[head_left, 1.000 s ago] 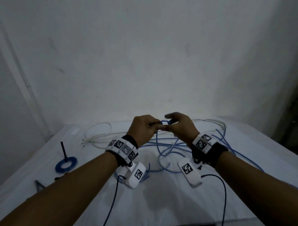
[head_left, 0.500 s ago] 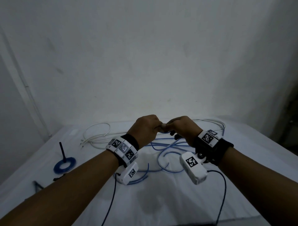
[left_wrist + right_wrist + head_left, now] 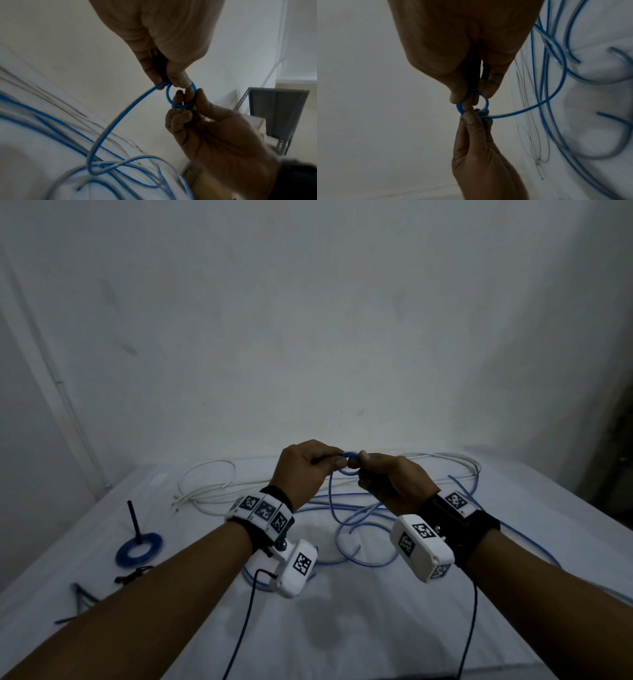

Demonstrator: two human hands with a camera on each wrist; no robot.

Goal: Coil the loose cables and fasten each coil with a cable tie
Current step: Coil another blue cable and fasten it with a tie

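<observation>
One small loop of blue cable (image 3: 180, 94) is pinched by both hands (image 3: 305, 470) (image 3: 394, 484); most cable lies uncoiled, nothing tied.

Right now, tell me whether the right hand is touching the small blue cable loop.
Touching. The left wrist view shows the right hand pinching the small blue cable loop, its fingertips on the loop's lower right side.

blue cable (image 3: 120, 121) blurred (motion), end hidden
</observation>
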